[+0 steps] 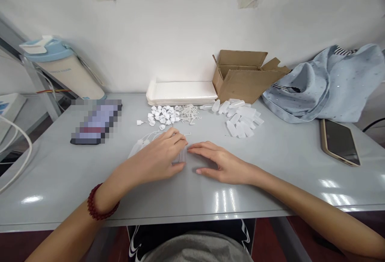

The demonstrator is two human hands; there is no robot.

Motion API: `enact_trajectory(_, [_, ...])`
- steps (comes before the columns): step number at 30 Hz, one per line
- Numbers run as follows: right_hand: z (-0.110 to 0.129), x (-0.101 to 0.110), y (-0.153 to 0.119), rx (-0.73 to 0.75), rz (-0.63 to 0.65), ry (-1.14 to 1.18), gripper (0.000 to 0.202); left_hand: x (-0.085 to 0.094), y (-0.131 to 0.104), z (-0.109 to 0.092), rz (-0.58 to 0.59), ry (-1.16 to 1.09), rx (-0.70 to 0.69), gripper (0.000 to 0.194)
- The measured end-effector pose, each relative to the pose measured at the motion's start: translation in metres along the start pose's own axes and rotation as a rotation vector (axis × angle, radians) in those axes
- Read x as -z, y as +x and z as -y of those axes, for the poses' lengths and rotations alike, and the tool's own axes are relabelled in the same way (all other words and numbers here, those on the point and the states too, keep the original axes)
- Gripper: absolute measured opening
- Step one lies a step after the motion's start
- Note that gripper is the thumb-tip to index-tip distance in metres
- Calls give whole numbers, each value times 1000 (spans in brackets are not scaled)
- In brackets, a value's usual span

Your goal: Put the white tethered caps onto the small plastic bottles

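Observation:
My left hand (164,153) is curved over clear plastic pieces (182,155) on the table, its fingers on their far side and its thumb on the near side. The palm hides most of them. Just right of them, my right hand (221,163) lies low with fingers stretched, thumb apart and nothing in its grasp. Translucent pieces with white strings (138,146) lie partly behind my left hand. Beyond my hands are a pile of small white caps (164,114), a heap of thin white string loops (189,113) and a pile of loose translucent plastic sleeves (243,118).
A stack of white trays (183,91) and an open cardboard box (249,79) stand against the wall. At left are a bottle (70,73) and a pixelated phone (98,123); at right, a blue cloth bag (327,85) and another phone (339,141).

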State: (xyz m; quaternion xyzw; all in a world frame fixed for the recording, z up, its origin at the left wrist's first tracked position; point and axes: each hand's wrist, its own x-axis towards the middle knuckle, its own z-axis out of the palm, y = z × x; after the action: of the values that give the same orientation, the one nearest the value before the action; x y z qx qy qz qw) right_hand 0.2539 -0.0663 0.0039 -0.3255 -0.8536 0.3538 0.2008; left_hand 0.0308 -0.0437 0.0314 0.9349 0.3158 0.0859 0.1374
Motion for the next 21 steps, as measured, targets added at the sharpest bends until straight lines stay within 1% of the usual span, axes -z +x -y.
enact_trajectory(4, [-2,-2,0,31,13,-24,48,-3,0,2,-9,11,-6,21])
enact_trajectory(10, [-2,-2,0,20,20,-39,48,-5,-1,3,-24,32,-24,20])
enact_trajectory(21, [0,-1,0,7,36,-43,48,-6,1,3,20,49,2,23])
